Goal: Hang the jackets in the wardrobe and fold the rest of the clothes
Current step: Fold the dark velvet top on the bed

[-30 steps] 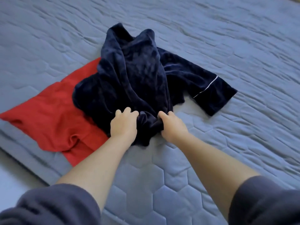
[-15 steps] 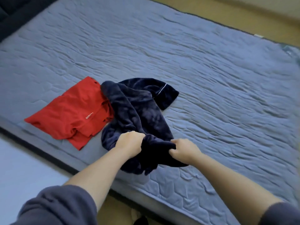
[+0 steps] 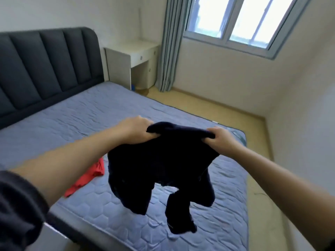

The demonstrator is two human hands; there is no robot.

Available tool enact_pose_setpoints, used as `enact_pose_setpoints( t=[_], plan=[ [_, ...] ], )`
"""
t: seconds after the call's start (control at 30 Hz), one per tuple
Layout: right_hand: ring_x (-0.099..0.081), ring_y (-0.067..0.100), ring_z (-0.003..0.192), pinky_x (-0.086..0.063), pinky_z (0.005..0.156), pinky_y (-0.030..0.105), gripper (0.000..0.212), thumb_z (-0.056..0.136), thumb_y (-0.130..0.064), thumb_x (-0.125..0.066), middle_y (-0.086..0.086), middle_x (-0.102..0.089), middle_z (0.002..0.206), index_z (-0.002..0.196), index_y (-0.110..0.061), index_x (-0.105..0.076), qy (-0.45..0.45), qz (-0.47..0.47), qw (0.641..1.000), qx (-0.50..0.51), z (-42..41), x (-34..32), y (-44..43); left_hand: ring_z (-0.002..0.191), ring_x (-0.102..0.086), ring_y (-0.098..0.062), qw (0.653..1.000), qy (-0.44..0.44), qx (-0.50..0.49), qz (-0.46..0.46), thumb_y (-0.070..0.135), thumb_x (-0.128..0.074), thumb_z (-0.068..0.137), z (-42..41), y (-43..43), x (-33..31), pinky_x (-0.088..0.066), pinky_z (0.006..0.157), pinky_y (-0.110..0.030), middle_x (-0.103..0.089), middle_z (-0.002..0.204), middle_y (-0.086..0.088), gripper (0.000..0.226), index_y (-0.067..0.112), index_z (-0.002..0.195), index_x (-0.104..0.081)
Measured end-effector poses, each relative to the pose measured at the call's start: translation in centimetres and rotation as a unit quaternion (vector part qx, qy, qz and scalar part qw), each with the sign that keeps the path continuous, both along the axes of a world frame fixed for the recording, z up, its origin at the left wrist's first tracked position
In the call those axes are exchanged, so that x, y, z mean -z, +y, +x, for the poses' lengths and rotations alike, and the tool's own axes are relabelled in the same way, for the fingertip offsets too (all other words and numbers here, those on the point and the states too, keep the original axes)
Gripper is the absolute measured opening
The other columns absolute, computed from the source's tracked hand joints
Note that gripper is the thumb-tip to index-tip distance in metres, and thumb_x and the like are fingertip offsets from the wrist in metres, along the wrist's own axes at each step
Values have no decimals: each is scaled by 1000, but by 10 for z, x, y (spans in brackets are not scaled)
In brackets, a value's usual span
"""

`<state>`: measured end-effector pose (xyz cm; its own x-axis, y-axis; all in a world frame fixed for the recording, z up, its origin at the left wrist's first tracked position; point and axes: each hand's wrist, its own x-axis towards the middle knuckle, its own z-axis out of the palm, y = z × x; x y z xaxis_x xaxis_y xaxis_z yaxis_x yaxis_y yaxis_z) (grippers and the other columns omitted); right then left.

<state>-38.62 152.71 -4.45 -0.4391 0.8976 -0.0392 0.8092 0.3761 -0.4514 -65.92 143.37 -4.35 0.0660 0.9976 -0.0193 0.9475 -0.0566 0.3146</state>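
Note:
A dark navy velvet garment (image 3: pixel 163 167) hangs in the air above the bed, its sleeves dangling. My left hand (image 3: pixel 137 128) grips its top edge on the left, and my right hand (image 3: pixel 218 138) grips the top edge on the right. Below and to the left, a red garment (image 3: pixel 87 178) lies flat on the blue quilted mattress (image 3: pixel 90 113), partly hidden behind my left forearm and the navy garment.
A dark grey padded headboard (image 3: pixel 45 69) stands at the back left. A white desk (image 3: pixel 130 57) sits in the corner beside grey curtains (image 3: pixel 170 44) and a window (image 3: pixel 241 22). Yellowish floor (image 3: pixel 217 109) runs along the bed's far and right sides.
Both hands have lifted the navy garment off the mattress into the air and moved apart along its top edge. The view has tilted up from the bed to the room.

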Motion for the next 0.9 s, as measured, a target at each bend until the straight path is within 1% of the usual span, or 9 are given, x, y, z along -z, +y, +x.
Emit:
enact_pose_setpoints(
  t=[0.1,0.23,0.27,0.33,0.43,0.53,0.67,0.77,0.9],
  plan=[
    [-46,24,122,-37,101,42,51,81,-22,-64,3,-50,129,130,-22,-50,105,231,966,44,26,-58,-27,87,-60,-17,994,-104,17,43,53,-52,90,41,1,-76,-44,74,-32,-64,87,6,22,35,85,-64],
    [-40,11,132,-37,106,31,99,70,-44,-76,-7,-39,146,147,-45,-15,156,109,969,-160,34,-81,-78,77,-65,-12,977,-182,62,87,51,-51,92,89,7,-144,-49,71,-27,-70,79,4,37,20,84,-71],
    [-46,9,126,-41,100,29,97,69,-39,-77,-8,-45,140,145,-46,-16,164,89,970,-157,36,-80,-83,71,-65,-7,974,-192,77,88,51,-51,92,99,7,-155,-48,66,-23,-68,71,10,37,24,76,-70],
    [-59,13,98,-47,80,32,65,74,-20,-71,-6,-63,108,131,-34,-44,202,113,969,-85,43,-85,-80,58,-61,2,973,-180,111,88,54,-52,91,109,6,-169,-43,55,-13,-66,61,15,38,32,65,-68],
    [-61,21,82,-46,74,36,17,79,-8,-59,2,-67,84,94,-15,-64,195,195,961,13,61,-110,-67,65,-61,1,980,-74,143,119,56,-61,84,96,8,-177,-40,57,-14,-65,69,15,20,40,72,-61],
    [-61,24,85,-47,79,37,16,83,-5,-57,6,-68,85,92,-11,-68,229,208,950,49,75,-146,-57,75,-61,-9,983,-32,145,112,41,-69,82,70,15,-168,-43,62,-20,-63,80,9,14,34,83,-57],
    [-62,22,86,-50,83,38,21,86,-3,-53,8,-69,89,97,-11,-70,283,162,945,36,64,-177,-58,88,-64,-20,983,-115,103,102,24,-61,88,71,23,-142,-52,79,-36,-68,92,-2,15,18,101,-65],
    [-63,18,80,-51,76,33,25,87,-4,-52,2,-69,84,89,-21,-70,346,130,928,48,55,-182,-56,88,-62,-13,970,-181,71,145,32,-55,95,86,18,-124,-49,71,-23,-64,102,4,19,22,110,-56],
    [-65,7,66,-51,58,17,24,88,-8,-54,-8,-70,68,79,-26,-67,418,98,900,79,60,-181,-48,108,-59,-3,891,-414,149,112,54,-58,83,94,1,-102,-49,87,-20,-59,121,12,51,33,127,-43]
  ],
)
